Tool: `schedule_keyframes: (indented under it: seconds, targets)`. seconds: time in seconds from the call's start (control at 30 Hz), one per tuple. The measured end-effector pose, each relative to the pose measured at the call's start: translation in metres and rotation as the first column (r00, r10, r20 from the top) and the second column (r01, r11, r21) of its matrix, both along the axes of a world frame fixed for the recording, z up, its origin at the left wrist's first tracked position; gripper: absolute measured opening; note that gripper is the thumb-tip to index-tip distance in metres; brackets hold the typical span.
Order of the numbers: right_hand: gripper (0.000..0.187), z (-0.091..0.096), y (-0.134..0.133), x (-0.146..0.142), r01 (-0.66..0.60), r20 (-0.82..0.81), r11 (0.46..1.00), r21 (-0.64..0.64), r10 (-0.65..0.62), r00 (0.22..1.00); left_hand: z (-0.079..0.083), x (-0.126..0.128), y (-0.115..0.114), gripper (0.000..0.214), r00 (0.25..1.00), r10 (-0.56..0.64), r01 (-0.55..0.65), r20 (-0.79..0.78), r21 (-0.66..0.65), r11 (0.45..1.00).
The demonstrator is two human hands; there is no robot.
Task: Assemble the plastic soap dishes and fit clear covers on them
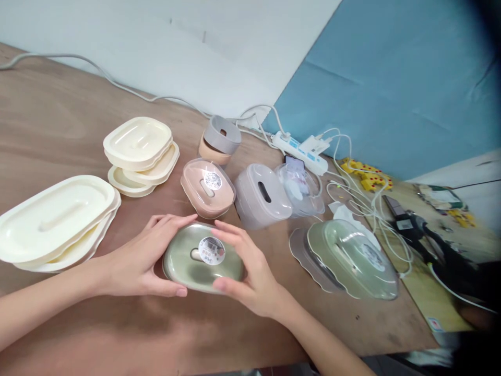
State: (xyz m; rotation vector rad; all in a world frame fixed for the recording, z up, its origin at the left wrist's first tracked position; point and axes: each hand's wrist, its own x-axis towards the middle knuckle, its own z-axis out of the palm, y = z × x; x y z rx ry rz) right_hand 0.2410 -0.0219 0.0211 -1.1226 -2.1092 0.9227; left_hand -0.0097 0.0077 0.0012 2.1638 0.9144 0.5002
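A green oval box [183, 274] with a clear lid, a slot in its top and a round silvery sticker lies on the table before me. My left hand [156, 258] curves around its left end, thumb at the near edge and fingers at the far edge. From the other side my right hand [250, 269] grips the right end, fingers over the top rim and thumb on the near edge. Just behind stands a pink box [199, 196] with a similar clear lid and sticker. Beside that is a greyish box [254, 201] with a dark slot.
Cream trays [58, 219] lie stacked on the left, with smaller cream trays [136, 141] behind them. Grey and peach rings [223, 134] stand at the back. Larger green lidded pieces [344, 256] lie right. A power strip [299, 151] and tangled white cables are behind.
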Motion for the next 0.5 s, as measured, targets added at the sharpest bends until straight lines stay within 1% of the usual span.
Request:
schedule_keyframes:
  seconds: [0.07,0.1,0.17,0.23,0.33,0.5]
  targets:
    - [0.078,0.0014,-0.0001,0.0000,-0.083,0.128,0.991,0.104,0.069,0.989,0.0019,0.0003,0.0001,0.092,1.000,0.013,-0.013,-0.014,-0.014,1.000]
    - [0.084,0.0017,0.0000,0.0001,-0.106,0.184,0.985,0.139,0.079,0.980,0.0026,0.0004,0.0000,0.091,1.000,0.019,-0.020,-0.022,-0.027,0.999]
    - [0.088,0.0020,0.0002,0.0002,-0.134,0.267,0.975,0.175,0.084,0.960,0.0033,0.0004,-0.0005,0.090,0.999,0.029,-0.031,-0.027,-0.061,0.998]
    - [0.088,0.0021,0.0002,0.0004,-0.148,0.323,0.973,0.177,0.085,0.943,0.0032,0.0002,-0.0009,0.089,0.999,0.034,-0.036,-0.018,-0.097,0.995]
    - [0.082,0.0028,-0.0001,0.0001,-0.162,0.361,0.969,0.186,0.086,0.929,0.0028,-0.0003,-0.0010,0.089,0.999,0.034,-0.034,-0.003,-0.138,0.990]
    - [0.076,0.0059,0.0003,-0.0026,-0.177,0.384,0.965,0.195,0.091,0.919,0.0032,-0.0004,-0.0013,0.090,0.999,0.040,-0.043,-0.023,-0.136,0.990]
